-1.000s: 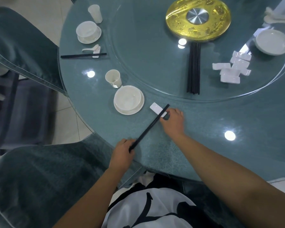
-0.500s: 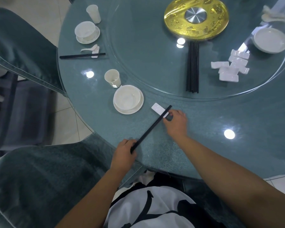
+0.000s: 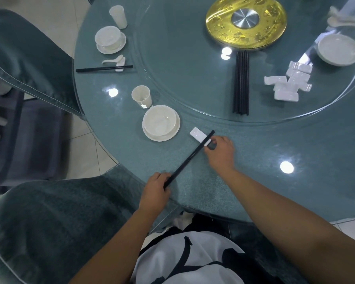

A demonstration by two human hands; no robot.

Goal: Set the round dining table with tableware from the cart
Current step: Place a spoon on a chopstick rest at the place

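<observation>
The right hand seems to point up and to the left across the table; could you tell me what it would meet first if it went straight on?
Probably the white chopstick rest at the right hand's fingertips, then the bowl.

No readable text, labels or numbers anywhere. Gold disc (image 3: 246, 21) has ornament only, not legible. Shirt (image 3: 193, 261) shows black shapes, no letters.
</observation>
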